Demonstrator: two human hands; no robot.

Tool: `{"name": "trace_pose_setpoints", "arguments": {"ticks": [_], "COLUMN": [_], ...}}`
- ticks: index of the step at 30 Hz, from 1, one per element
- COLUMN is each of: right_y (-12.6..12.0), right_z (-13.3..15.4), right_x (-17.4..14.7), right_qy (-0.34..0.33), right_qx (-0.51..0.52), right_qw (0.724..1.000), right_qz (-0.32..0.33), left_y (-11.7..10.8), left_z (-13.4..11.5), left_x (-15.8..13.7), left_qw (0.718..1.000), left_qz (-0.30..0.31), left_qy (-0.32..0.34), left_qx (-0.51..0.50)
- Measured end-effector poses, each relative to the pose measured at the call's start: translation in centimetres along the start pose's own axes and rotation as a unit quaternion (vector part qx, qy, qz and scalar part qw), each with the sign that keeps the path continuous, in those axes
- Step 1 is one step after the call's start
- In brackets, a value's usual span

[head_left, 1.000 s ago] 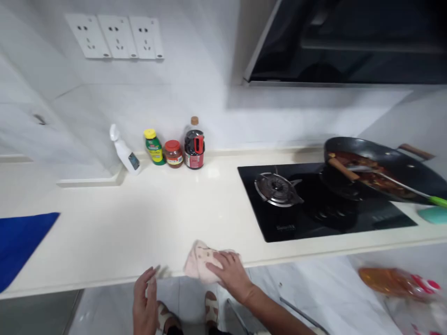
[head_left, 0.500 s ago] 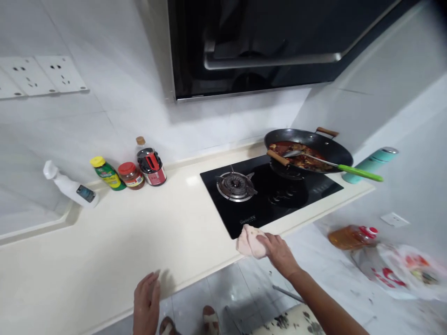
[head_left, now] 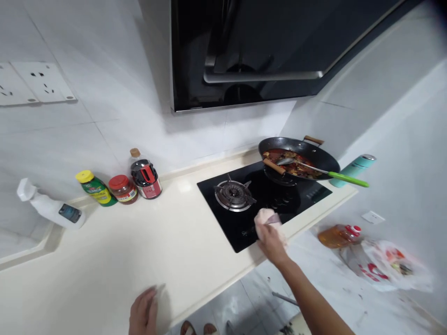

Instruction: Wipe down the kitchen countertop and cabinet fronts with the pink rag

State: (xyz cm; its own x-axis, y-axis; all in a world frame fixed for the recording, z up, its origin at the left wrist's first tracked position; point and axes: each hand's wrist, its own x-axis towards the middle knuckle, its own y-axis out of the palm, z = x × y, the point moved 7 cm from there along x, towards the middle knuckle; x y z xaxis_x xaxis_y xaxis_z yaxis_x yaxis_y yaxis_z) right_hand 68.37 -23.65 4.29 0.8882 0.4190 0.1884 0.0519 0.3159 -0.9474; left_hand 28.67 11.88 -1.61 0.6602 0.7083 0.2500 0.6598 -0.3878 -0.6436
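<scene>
My right hand [head_left: 272, 243] is closed on a pale pink cloth [head_left: 266, 217], which lies against the front part of the black glass gas stove [head_left: 223, 225]. To the left of the cloth sits the uncovered burner [head_left: 234, 194] with its metal pan support. My left hand [head_left: 144, 311] is near the counter's front edge, holding nothing, its fingers loosely bent and apart from the thumb. A black wok [head_left: 321, 160] with red, saucy food rests on the right burner. A spatula with a green handle [head_left: 347, 179] lies across it.
Along the wall stand a white spray bottle [head_left: 57, 209], a green bottle [head_left: 98, 190], a red-lidded jar [head_left: 123, 190] and a dark sauce bottle [head_left: 145, 179]. A teal flask [head_left: 352, 171] stands beyond the wok. An oil jug [head_left: 337, 236] and plastic bags [head_left: 384, 265] are on the floor. The range hood [head_left: 251, 51] overhangs.
My right hand has moved the cloth from the counter at the stove's front corner up and right onto the glass. My left hand stays near the counter edge. The view has shifted slightly.
</scene>
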Motion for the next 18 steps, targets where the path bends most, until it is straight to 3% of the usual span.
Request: {"name": "trace_pose_setpoints", "arguments": {"ticks": [3,11,14,18], "right_y": [2.8,5.0,5.3,5.8], "right_z": [2.6,-0.3,0.9,4.6], "right_x": [-0.2,2.7,2.9,1.6], "right_qy": [-0.05,0.131,0.164,0.158], "right_qx": [0.037,-0.046,-0.096,-0.128], "right_qw": [0.998,0.99,0.981,0.977], "right_qz": [0.019,0.001,-0.027,-0.054], "left_y": [0.6,1.3,2.1,2.8], "left_z": [0.3,-1.6,-2.5,-1.9], "left_x": [0.8,2.6,2.4,1.9], "left_qw": [0.999,0.973,0.957,0.954], "left_qz": [0.005,-0.009,0.008,0.013], "left_qy": [0.039,0.199,0.229,0.23], "left_qx": [0.012,0.117,0.176,0.194]}}
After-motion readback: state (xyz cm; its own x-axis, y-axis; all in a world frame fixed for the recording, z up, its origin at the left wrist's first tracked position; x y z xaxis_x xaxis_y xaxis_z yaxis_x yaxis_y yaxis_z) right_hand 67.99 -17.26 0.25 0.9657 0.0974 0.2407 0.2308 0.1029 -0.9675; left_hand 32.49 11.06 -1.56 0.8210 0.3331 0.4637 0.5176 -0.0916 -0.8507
